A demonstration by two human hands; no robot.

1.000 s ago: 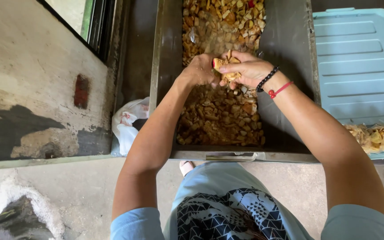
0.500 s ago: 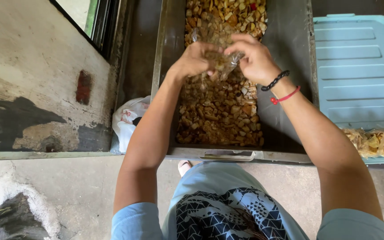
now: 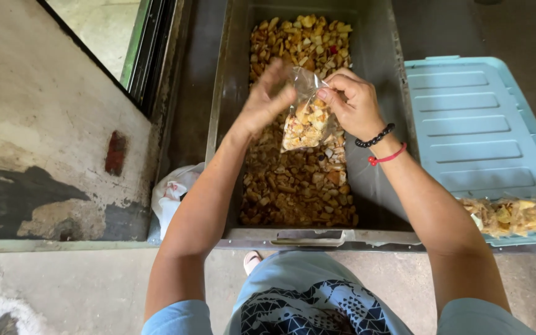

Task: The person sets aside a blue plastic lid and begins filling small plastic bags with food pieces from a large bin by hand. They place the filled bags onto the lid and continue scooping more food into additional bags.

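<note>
A small clear plastic bag [image 3: 308, 121], filled with golden-brown snack pieces, hangs above a long grey metal trough [image 3: 373, 56]. My right hand [image 3: 352, 102] pinches the bag's top edge; black and red bands circle that wrist. My left hand [image 3: 267, 99] is raised beside the bag's left side, fingers apart and blurred, touching or almost touching it. Loose snack pieces [image 3: 296, 180] of the same kind fill the middle of the trough under the bag.
A light blue plastic lid [image 3: 473, 124] lies to the right of the trough, with filled snack bags [image 3: 516, 214] on its near edge. A white plastic bag [image 3: 172, 195] lies on the floor at the left, beside a worn concrete wall [image 3: 44, 124]. My knees are at the bottom.
Both hands have lifted out of the pile. The filled bag, before hidden between them, now hangs from my right hand, and my left hand has opened beside it.
</note>
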